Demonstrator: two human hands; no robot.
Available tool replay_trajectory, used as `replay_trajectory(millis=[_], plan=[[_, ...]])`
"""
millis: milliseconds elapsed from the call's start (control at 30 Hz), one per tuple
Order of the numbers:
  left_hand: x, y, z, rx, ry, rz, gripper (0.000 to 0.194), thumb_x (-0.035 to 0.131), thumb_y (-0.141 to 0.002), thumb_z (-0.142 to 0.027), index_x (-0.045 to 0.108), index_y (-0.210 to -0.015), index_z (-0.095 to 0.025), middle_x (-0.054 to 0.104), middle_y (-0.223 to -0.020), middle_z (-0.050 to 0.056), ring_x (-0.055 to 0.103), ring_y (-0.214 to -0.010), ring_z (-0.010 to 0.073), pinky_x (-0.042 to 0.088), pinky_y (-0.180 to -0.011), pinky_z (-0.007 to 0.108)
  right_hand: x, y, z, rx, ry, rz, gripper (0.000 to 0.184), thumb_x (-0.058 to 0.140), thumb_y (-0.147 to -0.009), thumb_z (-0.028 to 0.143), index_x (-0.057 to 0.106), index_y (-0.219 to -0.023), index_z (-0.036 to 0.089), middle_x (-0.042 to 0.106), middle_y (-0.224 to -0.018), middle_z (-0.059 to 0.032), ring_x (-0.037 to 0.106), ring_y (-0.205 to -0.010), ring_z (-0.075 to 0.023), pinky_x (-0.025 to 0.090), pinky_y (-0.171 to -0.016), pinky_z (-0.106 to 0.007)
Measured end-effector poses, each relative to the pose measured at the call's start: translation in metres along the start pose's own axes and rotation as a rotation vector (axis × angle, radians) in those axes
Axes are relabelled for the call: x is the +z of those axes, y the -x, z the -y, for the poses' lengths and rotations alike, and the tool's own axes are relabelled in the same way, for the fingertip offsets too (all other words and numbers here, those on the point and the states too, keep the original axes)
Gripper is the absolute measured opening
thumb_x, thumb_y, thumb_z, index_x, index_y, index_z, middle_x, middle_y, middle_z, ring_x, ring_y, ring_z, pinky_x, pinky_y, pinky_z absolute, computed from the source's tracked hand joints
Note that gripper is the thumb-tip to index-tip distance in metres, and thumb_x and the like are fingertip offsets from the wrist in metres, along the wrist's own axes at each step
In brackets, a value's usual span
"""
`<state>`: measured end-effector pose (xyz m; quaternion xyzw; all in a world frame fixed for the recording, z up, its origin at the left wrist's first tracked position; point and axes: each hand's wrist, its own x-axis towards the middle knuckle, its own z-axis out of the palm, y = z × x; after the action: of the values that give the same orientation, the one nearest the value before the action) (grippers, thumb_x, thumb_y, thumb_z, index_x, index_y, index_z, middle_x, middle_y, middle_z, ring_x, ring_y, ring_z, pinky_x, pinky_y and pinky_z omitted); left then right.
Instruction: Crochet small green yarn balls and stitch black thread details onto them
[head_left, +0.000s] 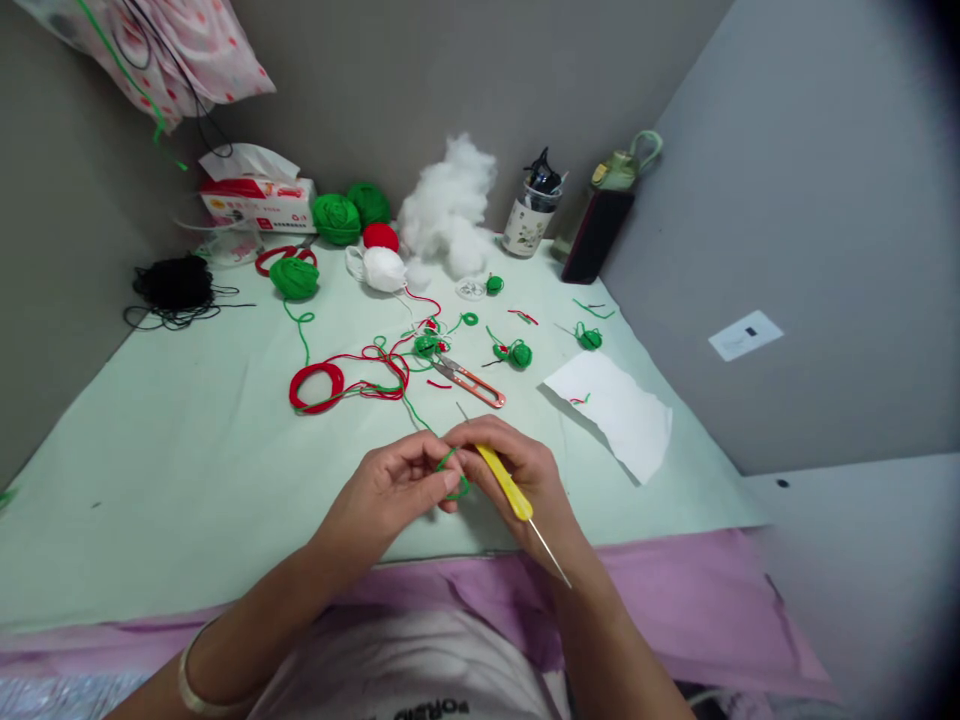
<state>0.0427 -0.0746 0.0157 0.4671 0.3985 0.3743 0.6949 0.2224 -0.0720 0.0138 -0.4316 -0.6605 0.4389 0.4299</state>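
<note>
Near the table's front edge my two hands meet. My left hand (401, 482) pinches a small loop of green yarn (463, 488), whose strand runs up across the table. My right hand (517, 460) is closed around a crochet hook (504, 482) with a yellow handle; its thin metal ends stick out on both sides. The right fingertips touch the green loop too. Just beyond the hands lie orange-handled thread snips (472, 382) and small green crocheted balls (519, 353) with red bits. A red yarn coil (316, 387) lies to the left, tangled with green strands.
At the back stand a tissue box (259, 200), green yarn balls (337, 218), white stuffing (450, 205), a pen cup (531, 215) and a bottle (611, 190) with a phone (598, 236) against it. Red scissors (285, 256), black yarn (174, 284) and torn paper (615, 410) lie around.
</note>
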Motion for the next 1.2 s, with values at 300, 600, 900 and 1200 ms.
replay_trajectory(millis=[300,600,900,1200], plan=[[-0.003,0.0,0.003,-0.017,-0.111,-0.048,0.019,0.068,-0.09,-0.037,0.064,-0.082,-0.02,0.064,-0.067,-0.001,0.062,-0.069,0.0148,0.047,-0.07,0.027,-0.006,0.002,0.008,0.116,-0.057,-0.228,0.013,0.068,-0.092,0.031,0.071,-0.086,0.02,0.066,-0.078,-0.0011,0.064,-0.067,-0.0125,0.05,-0.064,-0.024],[-0.009,0.001,0.007,-0.013,-0.051,-0.069,0.023,0.067,-0.094,-0.043,0.067,-0.088,-0.021,0.065,-0.071,-0.001,0.061,-0.072,0.0155,0.045,-0.073,0.028,-0.013,-0.002,0.005,0.167,-0.024,-0.274,0.017,0.066,-0.09,0.034,0.069,-0.083,0.019,0.063,-0.07,-0.0008,0.061,-0.064,-0.0136,0.048,-0.062,-0.025],[-0.001,-0.002,0.005,0.028,0.073,-0.181,0.021,0.073,-0.09,-0.04,0.07,-0.082,-0.021,0.062,-0.077,-0.002,0.058,-0.071,0.0128,0.044,-0.073,0.026,-0.012,0.001,0.004,0.046,0.203,-0.316,0.013,0.06,-0.097,0.032,0.069,-0.101,0.023,0.067,-0.096,-0.0042,0.062,-0.073,-0.0149,0.049,-0.068,-0.028],[0.001,-0.002,0.007,0.062,-0.059,-0.117,0.023,0.068,-0.093,-0.04,0.07,-0.081,-0.021,0.065,-0.071,-0.001,0.06,-0.073,0.0153,0.044,-0.076,0.028,-0.009,0.003,0.014,-0.044,0.12,0.076,0.02,0.065,-0.098,0.031,0.068,-0.117,0.025,0.068,-0.11,-0.0052,0.067,-0.081,-0.0132,0.052,-0.078,-0.027]])
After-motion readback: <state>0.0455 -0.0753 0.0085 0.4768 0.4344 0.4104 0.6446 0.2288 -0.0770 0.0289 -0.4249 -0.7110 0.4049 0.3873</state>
